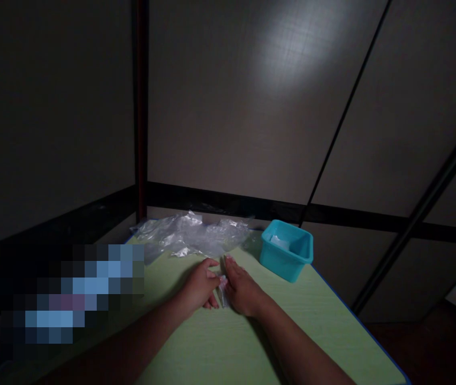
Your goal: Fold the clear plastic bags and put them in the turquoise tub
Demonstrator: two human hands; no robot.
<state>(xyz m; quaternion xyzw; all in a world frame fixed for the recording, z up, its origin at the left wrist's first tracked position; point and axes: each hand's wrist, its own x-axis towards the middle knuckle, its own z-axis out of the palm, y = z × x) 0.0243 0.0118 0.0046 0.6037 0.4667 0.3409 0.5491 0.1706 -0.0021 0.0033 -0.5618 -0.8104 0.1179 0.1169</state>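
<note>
Both forearms are stretched over the near edge of the green surface point(220, 347), and the hands are met at its middle. A small clear plastic piece point(223, 295) is held between them, its long axis running from near edge to far edge. It is pinched by the curled fingers of the left hand point(199, 286), while the right hand point(241, 289) is laid open against its other side. Crumpled clear plastic bags point(191, 235) are heaped at the far left corner, and a teal bin point(288, 251) is set at the far right edge.

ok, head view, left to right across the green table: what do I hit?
left hand → small clear packet → right hand → teal bin. The clear plastic heap at the back spans both hands, so it's left out.
</note>
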